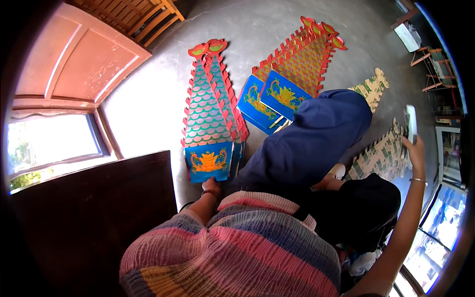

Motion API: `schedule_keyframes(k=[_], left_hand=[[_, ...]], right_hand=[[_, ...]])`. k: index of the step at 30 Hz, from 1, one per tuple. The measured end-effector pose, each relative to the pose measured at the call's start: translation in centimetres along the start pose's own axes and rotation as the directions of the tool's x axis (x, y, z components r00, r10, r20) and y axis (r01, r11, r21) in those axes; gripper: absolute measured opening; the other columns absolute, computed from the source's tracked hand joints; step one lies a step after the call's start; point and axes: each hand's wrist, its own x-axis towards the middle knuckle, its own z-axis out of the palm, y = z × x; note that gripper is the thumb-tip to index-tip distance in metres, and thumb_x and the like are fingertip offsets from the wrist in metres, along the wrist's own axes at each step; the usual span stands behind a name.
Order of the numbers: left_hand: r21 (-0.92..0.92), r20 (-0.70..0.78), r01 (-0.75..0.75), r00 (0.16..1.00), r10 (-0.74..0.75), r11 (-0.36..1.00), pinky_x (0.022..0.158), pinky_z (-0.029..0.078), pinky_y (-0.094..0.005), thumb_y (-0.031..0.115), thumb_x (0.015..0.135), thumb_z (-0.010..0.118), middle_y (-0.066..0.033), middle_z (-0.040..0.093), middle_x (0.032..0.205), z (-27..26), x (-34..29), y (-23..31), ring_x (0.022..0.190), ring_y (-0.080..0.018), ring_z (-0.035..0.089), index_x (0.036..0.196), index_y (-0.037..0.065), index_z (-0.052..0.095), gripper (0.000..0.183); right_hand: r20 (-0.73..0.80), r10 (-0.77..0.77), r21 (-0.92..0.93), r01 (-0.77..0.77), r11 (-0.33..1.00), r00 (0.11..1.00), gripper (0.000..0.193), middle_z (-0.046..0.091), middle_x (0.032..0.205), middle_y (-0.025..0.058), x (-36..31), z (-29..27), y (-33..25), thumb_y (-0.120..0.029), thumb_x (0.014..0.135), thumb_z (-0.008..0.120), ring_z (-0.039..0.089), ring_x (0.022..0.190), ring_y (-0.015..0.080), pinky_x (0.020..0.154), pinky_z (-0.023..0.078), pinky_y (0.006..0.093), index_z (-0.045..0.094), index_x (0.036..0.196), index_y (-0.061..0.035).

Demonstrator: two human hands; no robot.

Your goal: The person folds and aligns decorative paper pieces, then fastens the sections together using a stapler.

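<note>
R hand (414,151) grips a phone (410,123) held high; L hand (210,186) mostly hidden — can't tell its grip — touching the teal cutout stack (210,123) just ahead. Phone could slip; leaning weight might crease the card.

White phone (411,123) upright in raised hand, scale-patterned paper panel (210,119) flat on floor, perhaps touched

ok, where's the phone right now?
Head view, far right: the phone is held up in the right hand, above the cut card panels on the floor.

Left hand (211,184) low and forward, right hand (414,151) raised, fingers closed.
</note>
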Motion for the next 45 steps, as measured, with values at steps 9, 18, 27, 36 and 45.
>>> schedule_keyframes(k=[9, 18, 27, 36, 45], left_hand=[[-0.605, 0.522, 0.043, 0.775, 0.356, 0.795, 0.071, 0.048, -0.0353, 0.023, 0.08, 0.056, -0.0117, 0.062, 0.086, -4.1, 3.5, 4.0, 0.083, -0.0261, 0.059, 0.095, 0.004, 0.059, 0.024], [-0.891, -0.053, -0.259, 0.875, 0.481, 0.373, 0.067, 0.048, -0.0313, 0.02, 0.083, 0.051, -0.0082, 0.061, 0.085, -23.2, 11.7, 20.0, 0.076, -0.0174, 0.059, 0.096, -0.001, 0.059, 0.026], [-0.703, -0.494, -0.684, 0.668, 0.556, 0.197, 0.066, 0.049, -0.0282, 0.011, 0.084, 0.056, -0.0108, 0.062, 0.083, -39.1, 4.8, 40.7, 0.074, -0.0179, 0.059, 0.1, -0.002, 0.057, 0.021], [-0.688, -0.376, -0.713, 0.511, 0.773, 0.136, 0.069, 0.043, -0.0207, 0.012, 0.086, 0.055, -0.0054, 0.06, 0.09, -38.0, -6.9, 53.7, 0.079, -0.0126, 0.056, 0.109, 0.0, 0.055, 0.026], [-0.747, 0.409, -0.443, 0.281, 0.868, 0.495, 0.075, 0.047, -0.0288, 0.016, 0.086, 0.056, -0.0143, 0.06, 0.099, -23.7, -12.7, 62.2, 0.088, -0.0192, 0.059, 0.112, -0.002, 0.051, 0.032]], right_hand=[[-0.026, 0.505, 0.441, -0.444, 0.78, 0.863, 0.028, 0.054, 0.072, 0.0021, -13.2, -0.2, 17.8, -0.024, 0.079, 0.061, 0.05, 0.063, 0.0132, 0.055, 0.041, 0.0287, 0.056, 0.091, 0.001], [0.02, 0.797, 0.207, -0.782, 0.588, 0.604, 0.021, 0.052, 0.094, 0.0203, -36.6, 27.7, 16.7, -0.018, 0.082, 0.047, 0.055, 0.084, 0.0359, 0.073, 0.046, 0.0443, 0.052, 0.098, -0.004], [0.172, 0.891, 0.038, -0.907, 0.42, 0.42, 0.054, 0.046, 0.114, 0.0221, -39.3, 35.4, 12.6, -0.033, 0.069, 0.065, 0.048, 0.103, 0.0378, 0.085, 0.041, 0.046, 0.05, 0.11, -0.0019], [0.112, 0.972, 0.941, -0.291, -0.171, -0.207, 0.036, 0.058, 0.083, 0.0081, -27.1, 35.1, 28.8, -0.017, 0.072, 0.07, 0.057, 0.067, 0.0186, 0.049, 0.045, 0.028, 0.055, 0.1, 0.001], [0.465, 0.808, 0.674, 0.447, -0.588, 0.362, 0.011, 0.055, 0.068, 0.0025, -20.6, 24.3, 25.4, -0.015, 0.084, 0.06, 0.055, 0.057, 0.0134, 0.048, 0.047, 0.0214, 0.054, 0.081, -0.0066]])
